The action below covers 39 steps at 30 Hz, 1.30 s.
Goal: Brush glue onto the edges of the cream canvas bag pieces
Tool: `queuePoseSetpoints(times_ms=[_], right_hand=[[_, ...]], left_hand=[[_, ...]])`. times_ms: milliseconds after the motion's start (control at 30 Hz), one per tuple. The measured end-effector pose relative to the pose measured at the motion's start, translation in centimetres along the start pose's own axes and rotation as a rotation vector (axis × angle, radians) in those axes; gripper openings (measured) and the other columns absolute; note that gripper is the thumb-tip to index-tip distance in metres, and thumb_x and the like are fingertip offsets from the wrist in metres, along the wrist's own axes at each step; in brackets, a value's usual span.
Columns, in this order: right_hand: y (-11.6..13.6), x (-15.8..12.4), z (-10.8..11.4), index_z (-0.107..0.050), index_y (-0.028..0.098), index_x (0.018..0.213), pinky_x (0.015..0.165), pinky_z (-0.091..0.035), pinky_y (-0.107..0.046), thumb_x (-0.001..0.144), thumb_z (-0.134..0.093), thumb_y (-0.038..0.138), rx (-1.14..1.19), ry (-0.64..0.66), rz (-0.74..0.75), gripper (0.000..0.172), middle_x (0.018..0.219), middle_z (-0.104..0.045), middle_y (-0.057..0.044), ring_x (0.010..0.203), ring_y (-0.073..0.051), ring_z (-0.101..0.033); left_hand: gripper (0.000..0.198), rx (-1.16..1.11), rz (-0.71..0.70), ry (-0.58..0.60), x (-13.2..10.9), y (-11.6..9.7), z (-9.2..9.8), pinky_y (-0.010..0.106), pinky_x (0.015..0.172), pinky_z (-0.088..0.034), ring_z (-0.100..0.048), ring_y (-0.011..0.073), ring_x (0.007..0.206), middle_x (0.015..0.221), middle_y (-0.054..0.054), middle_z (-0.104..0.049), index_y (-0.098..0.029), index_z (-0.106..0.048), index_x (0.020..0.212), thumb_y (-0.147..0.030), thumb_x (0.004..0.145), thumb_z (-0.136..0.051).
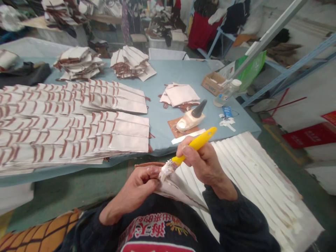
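My right hand (203, 157) is closed round the yellow handle of a glue brush (195, 145). White paste coats its bristles (166, 170), which touch the edge of a pale fabric piece (174, 189) beside my left fingertips. My left hand (143, 182) pinches that piece, and a brown strip shows along its far edge. Part of the piece is hidden behind my hands. Just beyond, on the table, lies a white glue bottle (190, 120) with a dark cone-shaped nozzle, resting on a brown scrap.
Overlapping rows of pale, brown-edged pieces (131, 133) cover the left of the blue table (162, 140). More stacks (181, 94) lie farther back. A clear jar (227, 92) and cardboard box (211, 84) stand at right. White strips (252, 175) lie on a board near my right arm.
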State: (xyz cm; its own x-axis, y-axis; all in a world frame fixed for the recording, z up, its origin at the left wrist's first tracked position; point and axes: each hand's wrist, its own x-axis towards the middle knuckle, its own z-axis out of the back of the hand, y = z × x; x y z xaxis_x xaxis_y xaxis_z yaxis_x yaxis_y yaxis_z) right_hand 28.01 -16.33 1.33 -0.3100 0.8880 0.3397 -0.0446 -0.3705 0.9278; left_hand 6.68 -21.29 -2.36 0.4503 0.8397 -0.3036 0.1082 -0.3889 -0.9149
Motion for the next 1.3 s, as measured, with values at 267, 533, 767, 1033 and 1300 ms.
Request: queuePoseSetpoints(times_ms=[267, 533, 767, 1033, 1300], right_hand=[[-0.4, -2.0, -0.1, -0.074, 0.022, 0.091, 0.05, -0.047, -0.023, 0.111, -0.062, 0.051, -0.065, -0.334, 0.08, 0.038, 0.06, -0.061, 0.005, 0.051, -0.011, -0.055], [0.9, -5.9, -0.2, -0.074, 0.025, 0.103, 0.055, -0.055, -0.03, 0.111, -0.061, 0.034, -0.297, -0.25, 0.235, 0.018, 0.073, -0.07, 0.0, 0.059, -0.017, -0.066], [0.1, -5.4, -2.2, -0.07, 0.026, 0.108, 0.055, -0.057, -0.03, 0.111, -0.057, 0.026, -0.503, -0.221, 0.42, 0.014, 0.077, -0.078, -0.001, 0.059, -0.017, -0.071], [0.9, -6.0, -1.6, -0.071, 0.022, 0.114, 0.054, -0.052, -0.03, 0.108, -0.068, 0.028, -0.74, -0.014, 0.562, 0.009, 0.079, -0.08, -0.004, 0.061, -0.017, -0.071], [2.4, -7.7, -2.2, -0.072, 0.026, 0.117, 0.053, -0.057, -0.033, 0.112, -0.059, 0.031, -0.821, -0.159, 0.519, 0.014, 0.083, -0.08, -0.002, 0.062, -0.019, -0.073]], left_hand=[[0.007, -0.168, 0.068, -0.09, -0.2, 0.0, 1.1, 0.021, 0.065, -0.045, -0.058, 0.013, 0.068, 0.076, 0.0, -0.073, -0.016, -0.083, 0.078, -0.019, 0.072, -0.082], [0.034, -0.356, 0.199, -0.065, 0.1, -0.1, 1.6, 0.021, 0.071, -0.052, -0.071, 0.0157, 0.075, 0.086, 0.007, -0.083, -0.014, -0.087, 0.102, -0.031, 0.074, -0.096], [0.043, -0.432, 0.204, -0.027, -0.1, -0.9, 1.2, 0.02, 0.07, -0.055, -0.072, 0.0143, 0.071, 0.092, 0.009, -0.086, -0.014, -0.089, 0.107, -0.035, 0.072, -0.103], [0.044, -0.534, 0.22, -0.029, 0.1, -1.3, 1.9, 0.018, 0.067, -0.057, -0.071, 0.0127, 0.068, 0.09, 0.009, -0.087, -0.014, -0.09, 0.103, -0.029, 0.065, -0.106], [0.045, -0.53, 0.259, -0.09, 0.3, -1.7, 3.4, 0.018, 0.062, -0.057, -0.071, 0.0138, 0.066, 0.08, 0.006, -0.083, -0.014, -0.09, 0.098, -0.027, 0.058, -0.107]])
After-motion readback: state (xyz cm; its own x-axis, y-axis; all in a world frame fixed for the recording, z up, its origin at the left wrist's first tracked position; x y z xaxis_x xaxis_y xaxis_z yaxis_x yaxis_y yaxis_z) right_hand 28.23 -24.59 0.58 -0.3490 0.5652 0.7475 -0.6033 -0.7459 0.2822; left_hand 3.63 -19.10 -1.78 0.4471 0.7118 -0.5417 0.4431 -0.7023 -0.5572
